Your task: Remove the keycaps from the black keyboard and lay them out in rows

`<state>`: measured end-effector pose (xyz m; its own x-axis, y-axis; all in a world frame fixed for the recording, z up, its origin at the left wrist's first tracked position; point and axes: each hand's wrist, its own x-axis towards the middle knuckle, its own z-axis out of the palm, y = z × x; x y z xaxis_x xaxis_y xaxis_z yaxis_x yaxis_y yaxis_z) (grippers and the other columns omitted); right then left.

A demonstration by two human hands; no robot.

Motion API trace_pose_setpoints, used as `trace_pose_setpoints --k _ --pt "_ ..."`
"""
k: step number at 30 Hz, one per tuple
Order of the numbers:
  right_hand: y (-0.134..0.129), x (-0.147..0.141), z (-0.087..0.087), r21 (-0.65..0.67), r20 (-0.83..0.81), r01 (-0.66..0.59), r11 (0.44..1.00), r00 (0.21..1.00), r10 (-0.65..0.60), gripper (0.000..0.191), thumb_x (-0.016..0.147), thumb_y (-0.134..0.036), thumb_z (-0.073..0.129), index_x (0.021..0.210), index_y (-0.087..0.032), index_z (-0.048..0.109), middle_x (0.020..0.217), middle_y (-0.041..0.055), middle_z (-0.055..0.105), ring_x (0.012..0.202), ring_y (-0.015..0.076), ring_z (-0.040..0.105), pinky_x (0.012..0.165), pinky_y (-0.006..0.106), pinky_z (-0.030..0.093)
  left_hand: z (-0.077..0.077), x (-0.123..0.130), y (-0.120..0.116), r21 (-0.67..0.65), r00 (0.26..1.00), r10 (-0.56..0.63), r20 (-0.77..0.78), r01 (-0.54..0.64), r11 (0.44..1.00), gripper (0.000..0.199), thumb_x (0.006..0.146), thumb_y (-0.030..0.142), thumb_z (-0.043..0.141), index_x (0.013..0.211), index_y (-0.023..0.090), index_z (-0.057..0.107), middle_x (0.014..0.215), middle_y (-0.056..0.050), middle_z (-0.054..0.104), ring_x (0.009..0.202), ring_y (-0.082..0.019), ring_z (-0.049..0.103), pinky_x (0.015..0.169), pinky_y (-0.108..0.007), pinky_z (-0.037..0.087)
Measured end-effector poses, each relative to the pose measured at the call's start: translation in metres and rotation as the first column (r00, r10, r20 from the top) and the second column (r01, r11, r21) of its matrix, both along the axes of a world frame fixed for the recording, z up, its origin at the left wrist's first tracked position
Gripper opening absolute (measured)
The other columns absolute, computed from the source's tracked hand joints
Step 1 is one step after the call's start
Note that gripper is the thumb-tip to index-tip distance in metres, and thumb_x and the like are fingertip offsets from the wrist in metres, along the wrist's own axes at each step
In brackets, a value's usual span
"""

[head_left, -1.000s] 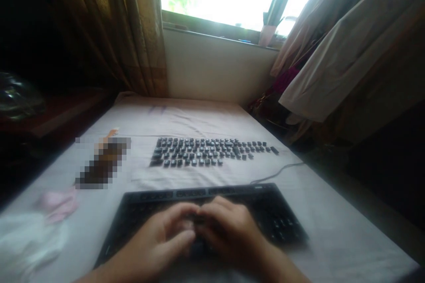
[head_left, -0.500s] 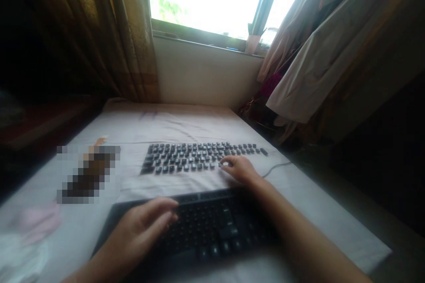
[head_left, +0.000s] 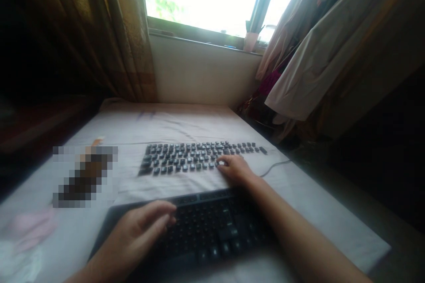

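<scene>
A black keyboard (head_left: pixel 229 225) lies near me on the sheet, many of its key places bare and a few large keycaps still on at its near side. My left hand (head_left: pixel 142 225) rests over the keyboard's left part, fingers stretched out with a gap at the thumb, holding nothing that I can see. Beyond it, loose black keycaps (head_left: pixel 186 157) are laid out in rows. My right hand (head_left: pixel 235 169) reaches across to the front row's right end, its thumb and fingers pinched on a keycap (head_left: pixel 219 163), partly hidden by the fingertips.
A cable (head_left: pixel 277 166) runs off the right edge of the white-sheeted surface (head_left: pixel 318 203). At left are a blurred-out item (head_left: pixel 86 177) and a pink cloth (head_left: pixel 33 227). Clothes (head_left: pixel 299 70) hang at right, a curtain (head_left: pixel 129 44) at left, a window ahead.
The view has shifted slightly. My right hand has moved a little to the left along the front row of keycaps; my left hand stays over the keyboard.
</scene>
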<state>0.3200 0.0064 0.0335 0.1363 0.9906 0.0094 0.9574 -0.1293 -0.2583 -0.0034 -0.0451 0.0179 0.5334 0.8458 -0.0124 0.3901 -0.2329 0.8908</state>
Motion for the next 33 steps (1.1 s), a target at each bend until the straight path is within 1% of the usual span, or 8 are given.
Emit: trace_pose_setpoints --k 11,15,18,22,24,26,30,33 --pt "-0.002 0.002 0.0 0.037 -0.038 0.011 0.999 0.999 -0.009 0.032 0.082 -0.029 0.066 0.113 -0.029 0.074 0.092 0.0028 0.078 0.086 0.0212 0.07 0.078 0.028 0.048 -0.007 -0.007 0.007 0.037 1.0 0.026 -0.017 -0.026 0.999 0.031 0.089 0.05 0.056 0.109 0.031 0.07 0.096 -0.001 0.079 0.089 -0.023 0.075 0.078 -0.028 0.061" --pt "-0.002 0.006 0.0 0.085 -0.098 0.033 0.996 0.995 -0.025 0.028 0.082 -0.029 0.067 0.109 -0.028 0.075 0.09 0.0034 0.078 0.085 0.0218 0.07 0.078 0.029 0.049 -0.008 -0.009 0.01 0.181 0.998 0.045 -0.041 -0.037 0.983 0.031 0.09 0.05 0.056 0.107 0.03 0.071 0.092 0.0 0.08 0.082 -0.021 0.076 0.073 -0.025 0.061" --pt "-0.006 0.012 0.0 0.146 -0.181 0.055 0.988 0.983 -0.028 0.021 0.085 -0.031 0.064 0.101 -0.027 0.077 0.088 0.0037 0.078 0.084 0.022 0.07 0.079 0.03 0.048 -0.002 -0.007 0.013 0.46 0.995 0.07 -0.065 -0.032 0.887 0.028 0.09 0.049 0.057 0.101 0.03 0.073 0.088 0.002 0.08 0.077 -0.019 0.077 0.07 -0.022 0.061" --pt "-0.02 0.029 0.002 0.23 -0.338 0.12 0.966 0.941 -0.037 0.014 0.081 -0.03 0.066 0.085 -0.024 0.078 0.081 0.0033 0.077 0.079 0.0219 0.069 0.076 0.03 0.047 0.006 -0.006 0.018 0.762 0.986 0.074 -0.151 0.068 0.643 0.026 0.093 0.044 0.052 0.096 0.029 0.073 0.088 0.0 0.08 0.076 -0.02 0.076 0.07 -0.027 0.061" --pt "-0.031 0.04 0.003 0.261 -0.432 0.184 0.948 0.9 -0.055 0.011 0.077 -0.03 0.068 0.076 -0.023 0.077 0.068 0.002 0.074 0.071 0.0211 0.067 0.071 0.03 0.047 0.008 -0.006 0.021 0.813 0.976 0.087 -0.2 0.116 0.571 0.026 0.094 0.042 0.049 0.096 0.029 0.072 0.09 -0.001 0.079 0.08 -0.022 0.075 0.073 -0.03 0.061" --pt "-0.042 0.052 0.003 0.281 -0.538 0.264 0.923 0.84 -0.077 0.013 0.073 -0.033 0.071 0.069 -0.022 0.075 0.055 0.0002 0.068 0.059 0.0191 0.063 0.063 0.029 0.046 0.006 -0.007 0.023 0.825 0.966 0.101 -0.239 0.147 0.545 0.028 0.094 0.043 0.049 0.1 0.028 0.071 0.096 -0.002 0.079 0.086 -0.023 0.075 0.077 -0.032 0.061" --pt "-0.057 0.07 0.003 0.292 -0.764 0.443 0.848 0.641 -0.071 0.038 0.067 -0.056 0.072 0.065 -0.018 0.07 0.047 -0.0015 0.06 0.04 0.0121 0.049 0.044 0.025 0.038 -0.004 -0.011 0.025 0.803 0.949 0.097 -0.299 0.195 0.563 0.03 0.092 0.048 0.05 0.11 0.032 0.069 0.107 0.0 0.078 0.095 -0.024 0.075 0.083 -0.033 0.061" --pt "-0.061 0.076 0.008 0.277 -0.893 0.564 0.778 0.45 -0.008 0.055 0.063 -0.075 0.063 0.063 -0.02 0.061 0.047 -0.0026 0.055 0.038 0.0104 0.047 0.039 0.023 0.036 -0.014 -0.016 0.027 0.769 0.945 0.1 -0.311 0.188 0.611 0.033 0.091 0.05 0.052 0.115 0.035 0.068 0.113 0.002 0.076 0.099 -0.024 0.074 0.086 -0.032 0.061"
